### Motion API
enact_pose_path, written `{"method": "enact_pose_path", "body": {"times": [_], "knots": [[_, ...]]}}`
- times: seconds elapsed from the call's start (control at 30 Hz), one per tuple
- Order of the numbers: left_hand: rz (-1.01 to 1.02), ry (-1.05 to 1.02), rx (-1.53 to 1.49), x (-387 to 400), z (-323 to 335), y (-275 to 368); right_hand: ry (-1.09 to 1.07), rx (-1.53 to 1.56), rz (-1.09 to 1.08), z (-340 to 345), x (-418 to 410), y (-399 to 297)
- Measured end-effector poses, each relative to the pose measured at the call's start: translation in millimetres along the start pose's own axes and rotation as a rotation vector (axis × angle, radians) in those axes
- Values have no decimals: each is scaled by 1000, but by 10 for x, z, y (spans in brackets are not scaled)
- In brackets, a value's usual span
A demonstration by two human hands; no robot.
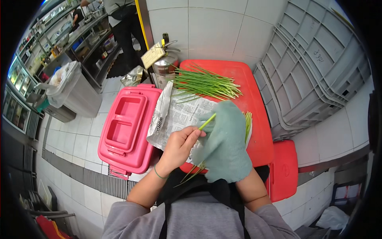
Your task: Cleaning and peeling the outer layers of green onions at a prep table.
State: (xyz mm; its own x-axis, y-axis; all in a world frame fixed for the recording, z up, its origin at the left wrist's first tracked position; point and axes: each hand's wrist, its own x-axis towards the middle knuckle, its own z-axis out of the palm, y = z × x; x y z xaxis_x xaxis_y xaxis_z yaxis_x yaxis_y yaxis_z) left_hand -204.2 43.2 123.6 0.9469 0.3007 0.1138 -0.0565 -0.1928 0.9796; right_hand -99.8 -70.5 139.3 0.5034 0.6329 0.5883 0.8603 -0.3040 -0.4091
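Between thumb and fingers, my left hand (180, 146) pinches a thin green stalk (208, 121) that slants up to the right. A pale green cloth (228, 143) covers my right hand, so its fingers are mostly hidden; the stalk's upper end meets the cloth. Beneath both hands lies a newspaper sheet (185, 110) on a red plastic lid (259, 131). A loose bundle of long green chives (206, 83) rests at the back of that lid. More stalks (248, 125) show right of the cloth, and a few thin leaves (194, 174) hang below it near my lap.
A pink lidded plastic container (152, 116) stands at the left, with a fire extinguisher (167, 62) behind. Grey plastic crates (304, 68) are stacked at the right, near another red lid (285, 170). Farther left are a lined bin (77, 89) and a person standing by steel shelves.
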Motion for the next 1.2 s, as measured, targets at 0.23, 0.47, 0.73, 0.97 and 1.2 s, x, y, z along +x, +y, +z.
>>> {"method": "enact_pose_path", "body": {"times": [0.23, 0.47, 0.73, 0.97, 1.2], "knots": [[83, 147, 220, -92, 94, 97, -47, 106, 273, -122, 68, -10], [121, 192, 325, -108, 106, 39, 63, -80, -288, 202, 48, 98], [236, 237, 315, -131, 121, -15, 137, 479, 206, 75, 58, -47], [136, 249, 290, -52, 114, -16, -232, 1619, 424, 435, -142, 582], [342, 136, 947, -144, 466, -255, -33, 1418, 838, 313, -368, 59]]}}
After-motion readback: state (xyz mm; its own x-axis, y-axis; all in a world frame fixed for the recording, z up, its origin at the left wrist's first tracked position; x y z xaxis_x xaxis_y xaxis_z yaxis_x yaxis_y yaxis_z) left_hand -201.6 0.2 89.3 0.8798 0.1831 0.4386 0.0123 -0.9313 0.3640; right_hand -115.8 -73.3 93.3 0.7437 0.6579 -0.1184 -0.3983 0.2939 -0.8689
